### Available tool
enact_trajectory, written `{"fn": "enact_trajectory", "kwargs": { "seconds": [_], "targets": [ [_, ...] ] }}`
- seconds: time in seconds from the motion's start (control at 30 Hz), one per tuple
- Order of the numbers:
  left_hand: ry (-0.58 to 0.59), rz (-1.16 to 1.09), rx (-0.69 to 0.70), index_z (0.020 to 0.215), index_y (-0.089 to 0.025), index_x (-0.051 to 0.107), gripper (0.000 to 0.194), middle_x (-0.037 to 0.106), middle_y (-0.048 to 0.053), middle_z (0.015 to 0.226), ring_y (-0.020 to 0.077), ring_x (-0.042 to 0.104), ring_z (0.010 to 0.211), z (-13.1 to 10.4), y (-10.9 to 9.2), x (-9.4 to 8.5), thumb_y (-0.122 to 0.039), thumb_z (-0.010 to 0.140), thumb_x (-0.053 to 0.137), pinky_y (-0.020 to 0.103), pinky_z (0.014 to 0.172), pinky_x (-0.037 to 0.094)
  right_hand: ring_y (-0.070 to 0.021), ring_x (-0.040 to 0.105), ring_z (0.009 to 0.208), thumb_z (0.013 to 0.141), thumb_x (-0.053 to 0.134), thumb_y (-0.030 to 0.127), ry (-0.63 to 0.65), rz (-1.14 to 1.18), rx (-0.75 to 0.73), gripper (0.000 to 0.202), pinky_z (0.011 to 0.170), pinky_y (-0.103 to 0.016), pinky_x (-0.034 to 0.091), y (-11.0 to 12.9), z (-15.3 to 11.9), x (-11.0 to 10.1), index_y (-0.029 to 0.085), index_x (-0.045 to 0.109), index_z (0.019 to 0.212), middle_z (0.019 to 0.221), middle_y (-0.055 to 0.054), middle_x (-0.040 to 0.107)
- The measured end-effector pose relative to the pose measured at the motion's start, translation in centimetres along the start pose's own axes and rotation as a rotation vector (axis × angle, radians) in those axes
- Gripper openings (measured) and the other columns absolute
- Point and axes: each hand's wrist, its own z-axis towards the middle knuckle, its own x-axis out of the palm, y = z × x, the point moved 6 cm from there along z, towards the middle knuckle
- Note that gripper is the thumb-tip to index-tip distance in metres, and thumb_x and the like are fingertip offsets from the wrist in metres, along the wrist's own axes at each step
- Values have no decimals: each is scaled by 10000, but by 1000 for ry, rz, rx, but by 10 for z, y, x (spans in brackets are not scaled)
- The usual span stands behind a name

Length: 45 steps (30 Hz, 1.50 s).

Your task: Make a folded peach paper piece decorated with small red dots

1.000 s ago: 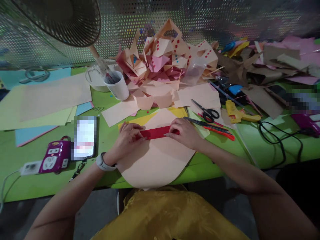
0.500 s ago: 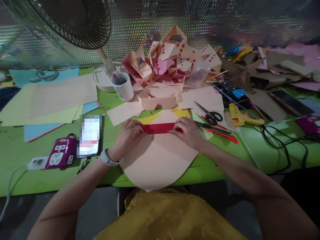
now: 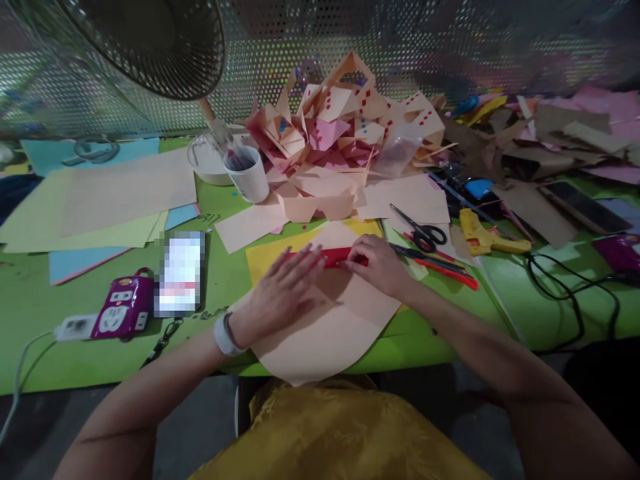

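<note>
A red paper strip (image 3: 336,257) lies across the upper part of a large peach paper sheet (image 3: 320,347) with a curved lower edge. My left hand (image 3: 287,283) is spread flat, palm down, with its fingers over the strip's left part, hiding it. At the strip's right end, the fingertips of my right hand (image 3: 375,263) are pinched together on it. Beneath the peach sheet, a yellow sheet (image 3: 257,263) shows at the left and top.
Scissors (image 3: 425,233), a yellow glue gun (image 3: 487,237) and a red-handled cutter (image 3: 457,270) lie to the right. On the left are a phone (image 3: 180,273) and a purple power socket (image 3: 123,307). A white cup (image 3: 250,177), a fan (image 3: 145,40) and piled paper cutouts (image 3: 345,120) stand behind.
My left hand has let go of the strip's left end, opened out flat and shifted right and down over it. My right hand stays at the right end.
</note>
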Motion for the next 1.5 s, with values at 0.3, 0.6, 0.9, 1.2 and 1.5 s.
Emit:
{"fn": "enact_trajectory", "kwargs": {
  "seconds": [0.3, 0.6, 0.9, 1.2, 1.5],
  "targets": [
    [85, -2, 53, 1590, -113, -7, 967, 363, 184, 1569, 281, 279, 1488, 2, -14, 21, -722, 918, 329, 420, 1224, 148, -212, 590, 824, 949, 586, 457, 23, 17, -20, 334, 784, -379, 425, 9, -2, 1, 205, 613, 731, 830, -52, 631],
    [83, -31, 123, 1583, -141, -84, 934, 322, 138, 1597, 243, 238, 1504, -5, -16, 18, -679, 946, 335, 434, 1240, 86, -216, 588, 818, 957, 583, 393, 65, 25, -63, 283, 765, -380, 434, 6, -1, 1, 201, 615, 751, 846, -61, 638],
    [151, -54, 100, 1592, -149, -26, 977, 273, 144, 1614, 254, 226, 1508, -4, -15, 23, -739, 902, 335, 437, 1243, 101, -213, 599, 804, 932, 619, 423, 90, 37, -51, 291, 768, -379, 452, 3, 0, 3, 210, 623, 735, 829, -56, 645],
    [184, -77, 118, 1592, -137, -23, 952, 269, 150, 1612, 252, 215, 1511, -6, -13, 27, -720, 922, 321, 423, 1245, 79, -209, 596, 798, 935, 615, 434, 85, 46, -54, 314, 753, -375, 456, 5, 1, 3, 201, 606, 725, 814, -58, 637],
    [207, -79, 75, 1562, -88, 195, 944, 270, 184, 1606, 270, 185, 1517, -2, -12, 28, -759, 904, 276, 422, 1247, 103, -223, 609, 833, 923, 613, 483, 92, 42, -59, 327, 785, -381, 458, 4, 0, 2, 207, 620, 746, 840, -63, 644]
  ]
}}
